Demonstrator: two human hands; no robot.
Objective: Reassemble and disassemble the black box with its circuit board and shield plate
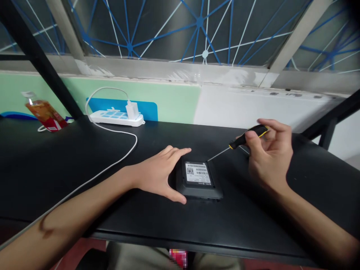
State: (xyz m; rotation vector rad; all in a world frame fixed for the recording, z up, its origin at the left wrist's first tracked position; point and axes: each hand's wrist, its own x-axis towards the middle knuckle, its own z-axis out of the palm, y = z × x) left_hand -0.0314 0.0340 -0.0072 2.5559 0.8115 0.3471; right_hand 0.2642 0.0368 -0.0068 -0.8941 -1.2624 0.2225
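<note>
A black square electronic device (201, 192) lies label side up on the dark table, with a white printed label (197, 173) on its raised middle. My left hand (160, 172) rests along its left side, thumb and fingers spread apart around that edge. In my right hand (270, 153) is a screwdriver (239, 142) with a black and yellow handle, tilted down to the left. Its thin metal shaft reaches the device's far right corner of the raised part. Whether the tip sits in a screw is too small to tell.
A white power strip (118, 117) with a plugged-in charger (132, 110) stands by the wall. From it a white cable (136, 140) loops across the table and past my left forearm. A drink bottle (46, 114) leans at the far left. Black frame posts (47, 67) rise at both sides.
</note>
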